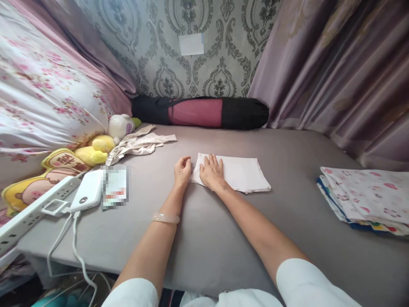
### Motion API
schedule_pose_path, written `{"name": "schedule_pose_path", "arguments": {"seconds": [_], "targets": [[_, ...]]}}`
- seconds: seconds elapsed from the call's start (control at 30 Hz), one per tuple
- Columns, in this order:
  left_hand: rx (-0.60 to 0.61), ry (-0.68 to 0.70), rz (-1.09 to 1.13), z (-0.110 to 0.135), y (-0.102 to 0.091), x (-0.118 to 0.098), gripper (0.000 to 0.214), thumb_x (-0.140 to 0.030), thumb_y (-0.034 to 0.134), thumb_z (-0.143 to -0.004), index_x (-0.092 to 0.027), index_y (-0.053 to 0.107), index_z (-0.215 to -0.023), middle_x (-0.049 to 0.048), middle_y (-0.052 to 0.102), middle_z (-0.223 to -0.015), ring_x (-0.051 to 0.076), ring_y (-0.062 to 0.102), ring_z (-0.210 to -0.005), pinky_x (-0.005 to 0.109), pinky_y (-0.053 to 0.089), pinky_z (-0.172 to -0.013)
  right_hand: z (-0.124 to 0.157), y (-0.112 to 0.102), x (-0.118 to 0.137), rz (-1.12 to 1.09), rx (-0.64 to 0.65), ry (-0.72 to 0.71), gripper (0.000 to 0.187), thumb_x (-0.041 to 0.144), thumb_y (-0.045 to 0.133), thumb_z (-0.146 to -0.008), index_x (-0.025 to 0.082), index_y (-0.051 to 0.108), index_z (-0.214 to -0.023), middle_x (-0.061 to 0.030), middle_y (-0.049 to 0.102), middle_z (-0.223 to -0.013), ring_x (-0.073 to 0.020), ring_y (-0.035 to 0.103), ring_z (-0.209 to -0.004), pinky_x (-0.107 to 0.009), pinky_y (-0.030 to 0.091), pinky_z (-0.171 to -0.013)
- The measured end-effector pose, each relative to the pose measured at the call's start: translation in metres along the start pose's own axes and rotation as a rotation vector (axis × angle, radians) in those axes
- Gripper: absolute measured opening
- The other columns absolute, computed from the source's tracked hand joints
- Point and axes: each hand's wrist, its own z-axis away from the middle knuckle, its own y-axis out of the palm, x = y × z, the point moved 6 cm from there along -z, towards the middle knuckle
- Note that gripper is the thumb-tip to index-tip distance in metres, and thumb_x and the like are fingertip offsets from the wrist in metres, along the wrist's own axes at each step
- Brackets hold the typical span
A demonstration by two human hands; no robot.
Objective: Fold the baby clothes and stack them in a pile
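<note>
A folded pale pink cloth [243,172] lies flat on the grey bed sheet [204,238] in the middle. My right hand [211,170] rests flat on its left part, fingers stretched out. My left hand [182,169] is beside the cloth's left edge with its fingers curled at that edge; a pale bangle sits on that wrist.
A stack of folded patterned cloths [367,200] lies at the right. A beige garment [139,143], soft toys [96,149], a white power bank [87,192] with cable and a power strip [28,215] are at the left. A black-and-red roll bag [201,111] lies against the wall.
</note>
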Motion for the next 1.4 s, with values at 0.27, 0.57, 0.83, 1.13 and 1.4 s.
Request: {"name": "schedule_pose_path", "arguments": {"seconds": [0.27,0.57,0.83,1.13,1.4], "targets": [[-0.005,-0.016,0.009,0.001,0.001,-0.002,0.026,-0.030,0.052,-0.082,-0.015,0.067,-0.095,0.0081,0.072,-0.096,0.018,0.066,-0.087,0.030,0.050,-0.084,-0.001,0.011,0.010,-0.011,0.005,-0.021,0.059,0.035,0.026,-0.100,0.004,0.037,-0.148,-0.0157,0.032,-0.157,-0.0275,0.022,-0.146,-0.049,0.009,-0.118],[-0.007,-0.009,-0.005,0.000,0.000,-0.003,0.026,-0.030,0.049,-0.085,-0.015,0.068,-0.095,0.0079,0.072,-0.096,0.018,0.066,-0.090,0.031,0.050,-0.086,-0.019,0.008,0.024,-0.026,0.046,-0.079,0.059,0.034,0.025,-0.100,0.002,0.034,-0.149,-0.0154,0.029,-0.158,-0.0259,0.017,-0.148,-0.049,0.005,-0.119],[0.064,-0.012,-0.036,0.002,0.006,-0.005,0.029,-0.032,0.048,-0.088,-0.015,0.068,-0.102,0.0062,0.072,-0.085,0.017,0.066,-0.079,0.029,0.053,-0.077,-0.022,0.020,0.026,-0.008,0.082,-0.106,0.059,0.035,0.021,-0.101,0.004,0.034,-0.150,-0.0147,0.030,-0.158,-0.0260,0.021,-0.147,-0.047,0.010,-0.119],[0.311,0.453,-0.459,0.022,0.027,-0.037,0.031,-0.028,0.043,-0.094,-0.018,0.064,-0.114,0.0115,0.067,-0.122,0.023,0.056,-0.123,0.040,0.041,-0.107,-0.017,-0.012,-0.009,-0.045,0.076,-0.120,0.055,0.031,0.023,-0.101,0.009,0.036,-0.149,-0.0124,0.028,-0.159,-0.0234,0.016,-0.149,-0.049,0.008,-0.120],[0.570,0.496,-0.778,0.041,0.049,-0.036,0.039,-0.025,0.041,-0.095,-0.020,0.057,-0.130,0.0092,0.056,-0.141,0.027,0.040,-0.140,0.049,0.025,-0.117,-0.005,-0.003,-0.045,0.034,0.073,-0.026,0.057,0.036,0.024,-0.101,0.008,0.038,-0.148,-0.0133,0.033,-0.157,-0.0262,0.024,-0.146,-0.050,0.012,-0.118]]}}
